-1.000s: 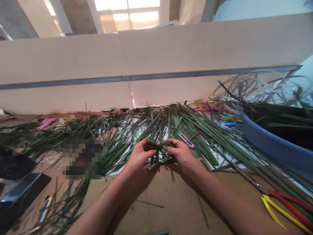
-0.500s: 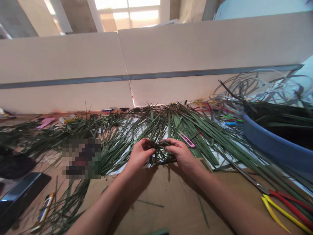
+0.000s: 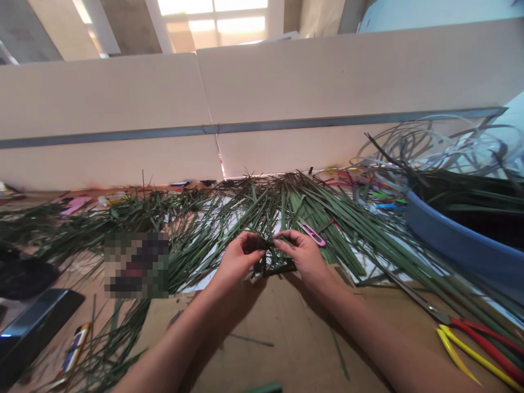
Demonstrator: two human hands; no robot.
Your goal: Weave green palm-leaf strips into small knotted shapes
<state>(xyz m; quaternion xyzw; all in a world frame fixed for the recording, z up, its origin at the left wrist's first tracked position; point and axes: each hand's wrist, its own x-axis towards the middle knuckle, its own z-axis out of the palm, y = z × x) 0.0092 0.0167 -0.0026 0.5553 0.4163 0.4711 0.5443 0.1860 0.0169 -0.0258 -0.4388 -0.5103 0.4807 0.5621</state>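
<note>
— What is closest to us?
— The brown wooden table (image 3: 286, 338). Both arms go out across it, away from us. A tool with long yellow and red handles (image 3: 475, 349) lies by the right edge.

— And the hands?
— The left hand (image 3: 236, 261) and the right hand (image 3: 303, 257) meet in the middle. Each one is pinched shut, thumb and fingers closed on the small folded dark green leaf strip (image 3: 264, 243).

— Where is that strip from the hands?
— Right between them. It runs sideways, from one hand to the other. The left hand has the left end and the right hand has the right end. Both are just as near, so neither has to reach. More folded green hangs just under the fingertips, low by the table. I cannot tell how it is folded.

— What is behind them?
— A small pink-handled cutter (image 3: 313, 234) lies just beside the right hand, on the far side. It sits on a big flat pile of long thin green leaf strips (image 3: 229, 215). Those mostly point away from us, crossways to the held strip.

— And farther back?
— A round blue plastic tub (image 3: 454, 243) with more leaves in it is off to the right, well apart from the hands. Last comes the pale board wall (image 3: 327, 82).
</note>
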